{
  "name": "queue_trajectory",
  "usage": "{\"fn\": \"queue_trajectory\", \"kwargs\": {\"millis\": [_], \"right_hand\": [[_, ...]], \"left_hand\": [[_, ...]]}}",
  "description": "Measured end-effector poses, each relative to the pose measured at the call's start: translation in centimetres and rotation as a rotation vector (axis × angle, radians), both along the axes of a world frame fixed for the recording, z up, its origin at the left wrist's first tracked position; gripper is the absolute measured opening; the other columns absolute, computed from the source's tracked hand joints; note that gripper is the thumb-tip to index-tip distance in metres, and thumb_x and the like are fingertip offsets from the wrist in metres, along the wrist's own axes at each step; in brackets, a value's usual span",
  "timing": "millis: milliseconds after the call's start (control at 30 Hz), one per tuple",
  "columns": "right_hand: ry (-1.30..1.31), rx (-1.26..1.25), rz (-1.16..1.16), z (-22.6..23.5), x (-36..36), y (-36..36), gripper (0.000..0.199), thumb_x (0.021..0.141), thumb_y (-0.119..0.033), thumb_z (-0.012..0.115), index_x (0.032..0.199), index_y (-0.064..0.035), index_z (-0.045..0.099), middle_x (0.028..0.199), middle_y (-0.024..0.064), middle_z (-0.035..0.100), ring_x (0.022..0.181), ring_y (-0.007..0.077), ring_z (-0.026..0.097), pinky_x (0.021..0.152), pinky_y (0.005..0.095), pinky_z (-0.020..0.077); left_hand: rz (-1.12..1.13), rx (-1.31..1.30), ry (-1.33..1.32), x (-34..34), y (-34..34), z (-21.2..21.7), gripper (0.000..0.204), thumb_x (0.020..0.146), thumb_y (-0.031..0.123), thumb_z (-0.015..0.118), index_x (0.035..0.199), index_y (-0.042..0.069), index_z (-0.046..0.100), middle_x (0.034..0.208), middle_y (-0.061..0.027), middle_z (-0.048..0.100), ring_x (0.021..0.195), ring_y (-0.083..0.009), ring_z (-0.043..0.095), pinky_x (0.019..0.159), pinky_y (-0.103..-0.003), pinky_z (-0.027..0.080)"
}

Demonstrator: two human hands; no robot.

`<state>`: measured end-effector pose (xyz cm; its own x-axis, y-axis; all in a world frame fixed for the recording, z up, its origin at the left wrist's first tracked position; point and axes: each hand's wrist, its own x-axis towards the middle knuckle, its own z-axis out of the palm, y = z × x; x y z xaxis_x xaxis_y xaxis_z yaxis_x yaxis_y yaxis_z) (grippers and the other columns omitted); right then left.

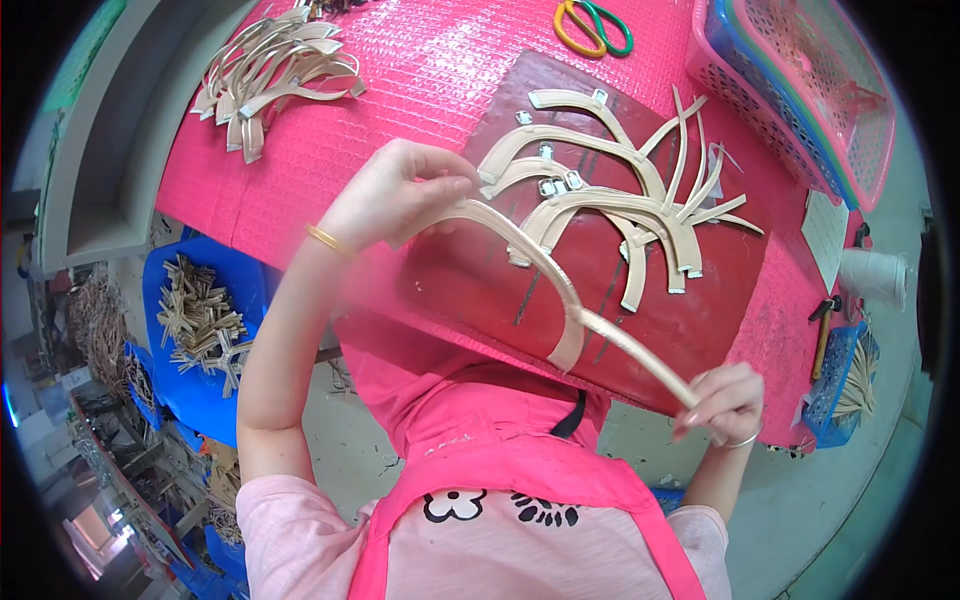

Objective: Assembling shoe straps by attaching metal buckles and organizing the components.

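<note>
A beige sandal strap [640, 351], a curved band with a narrow strip joined to it, stretches between my two hands. My left hand [412, 190], slightly blurred, is closed on the end of the curved band. At the lower right, my right hand [726, 398] grips the far end of the narrow strip. Under the strap lies a dark red board [455, 290]. On it are several similar beige straps [600, 203], overlapping, with narrow strips fanning out to the right. Small clear square buckles [547, 188] lie among them.
A pile of beige straps [270, 75] sits at the far left of the pink table cover [420, 75]. Scissors [590, 30] lie at the back. Stacked plastic baskets [765, 110] stand at the right. A blue tub [165, 340] of strap pieces is at lower left.
</note>
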<state>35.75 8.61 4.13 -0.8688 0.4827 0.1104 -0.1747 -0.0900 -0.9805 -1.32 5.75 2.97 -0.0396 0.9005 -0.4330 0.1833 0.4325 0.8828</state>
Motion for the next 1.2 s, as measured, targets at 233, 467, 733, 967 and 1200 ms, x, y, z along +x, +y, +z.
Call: {"fn": "queue_trajectory", "kwargs": {"millis": [233,467,733,967,1200], "right_hand": [[-0.024,0.543,-0.119,1.4,-8.3,-1.8,0.009,0.071,-0.005,0.059,0.074,0.0023,0.064,0.065,0.0057,0.053,0.054,0.0199,0.052,0.058,0.0301,0.0438],[-0.423,-0.417,-0.053,-0.5,-18.0,-2.1,0.023,0.088,-0.019,0.041,0.100,-0.0023,0.052,0.055,-0.0014,0.046,0.043,0.0021,0.039,0.039,0.0150,0.0271],[-0.427,-0.341,-0.133,-3.7,-18.6,-2.6,0.023,0.088,-0.021,0.042,0.094,-0.0028,0.054,0.049,-0.0025,0.044,0.040,0.0031,0.038,0.038,0.0173,0.0258],[-0.368,-0.435,-0.145,-2.6,-19.1,-3.0,0.024,0.088,-0.020,0.043,0.096,0.0002,0.052,0.054,0.0005,0.051,0.041,0.0033,0.042,0.038,0.0169,0.0307],[-0.329,-0.365,-0.143,-3.2,-17.7,-3.7,0.024,0.088,-0.017,0.043,0.088,0.0029,0.055,0.063,0.0031,0.054,0.051,0.0079,0.053,0.046,0.0178,0.0412]], "left_hand": [[0.007,0.332,0.474,-0.1,-2.4,-1.6,0.019,0.073,0.009,0.057,0.090,0.004,0.060,0.062,-0.0112,0.057,0.057,-0.0119,0.057,0.052,-0.025,0.044],[0.296,0.165,-0.336,2.1,-4.3,-1.8,0.020,0.083,0.014,0.052,0.092,-0.004,0.055,0.077,-0.0048,0.059,0.075,-0.0094,0.056,0.064,-0.018,0.044],[0.253,0.015,-0.503,2.1,-5.6,-1.7,0.023,0.082,0.015,0.053,0.095,-0.004,0.058,0.072,-0.0023,0.058,0.054,-0.0006,0.036,0.047,-0.015,0.027],[0.296,0.169,-0.481,3.0,-5.9,-1.6,0.022,0.074,0.004,0.060,0.095,-0.002,0.058,0.083,-0.0044,0.060,0.074,-0.0089,0.055,0.068,-0.020,0.043],[0.296,0.196,-0.466,1.6,-5.8,-1.3,0.020,0.074,0.004,0.060,0.094,-0.001,0.059,0.087,-0.0056,0.060,0.079,-0.0097,0.056,0.072,-0.021,0.043]]}}
